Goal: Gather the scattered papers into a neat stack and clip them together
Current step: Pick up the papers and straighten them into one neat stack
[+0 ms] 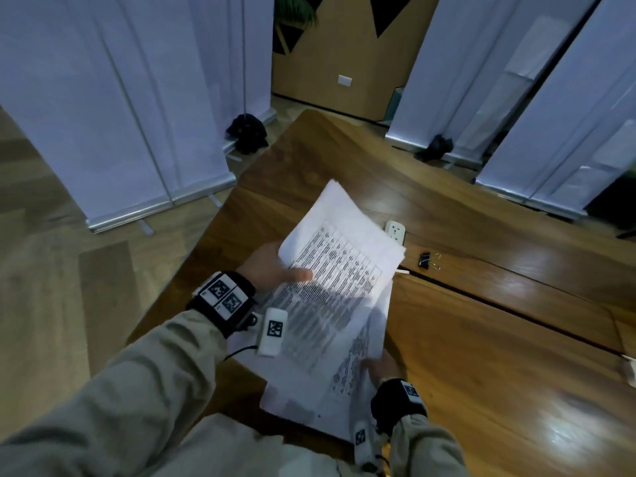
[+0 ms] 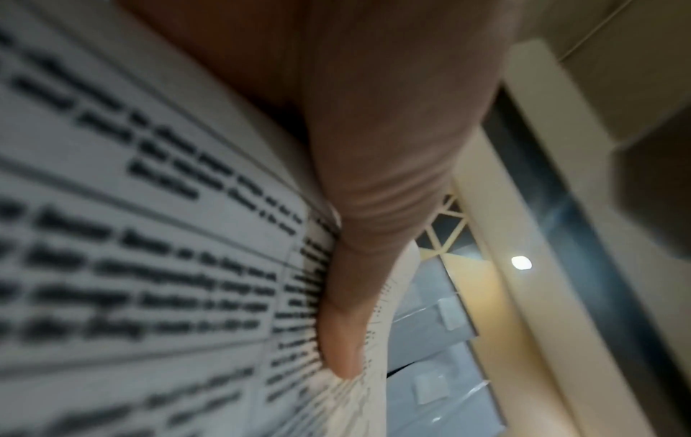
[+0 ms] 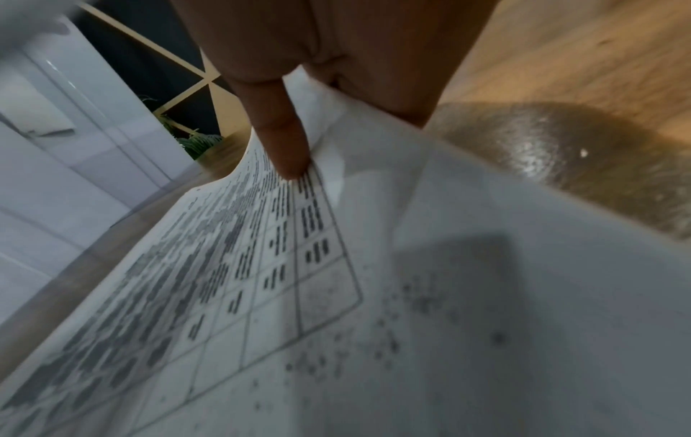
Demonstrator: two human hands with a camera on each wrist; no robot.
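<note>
A: Above the near left part of the wooden table (image 1: 499, 321), where were the printed sheets (image 1: 344, 270) at that moment?

B: Lifted off the surface between both hands, fanned and out of line. The upper ones tilted toward the far right; a lower sheet hung toward the person, its near corner past the table's near edge.

A: How would you judge their handling?

B: Light and limp, I'd say. They bowed under their own weight, and loose sheets like these slide over each other readily. A pinch at opposite edges looked the sensible hold, so the pile could be tapped square on the table.

A: And the left hand (image 1: 275, 266)?

B: Closed on the left edge of the upper sheets, thumb (image 2: 344, 340) pressed flat on the printed face, fingers hidden beneath.

A: The right hand (image 1: 380, 368)?

B: At the near right corner, mostly behind paper. From the wrist, one finger (image 3: 284, 142) lay on the printed side and the rest went beneath, so it pinched the sheets.

A: The clip?

B: A black binder clip (image 1: 425, 260) lay on the table right of the papers, apart from them, near a white socket (image 1: 395, 231). Neither hand touched it.
</note>
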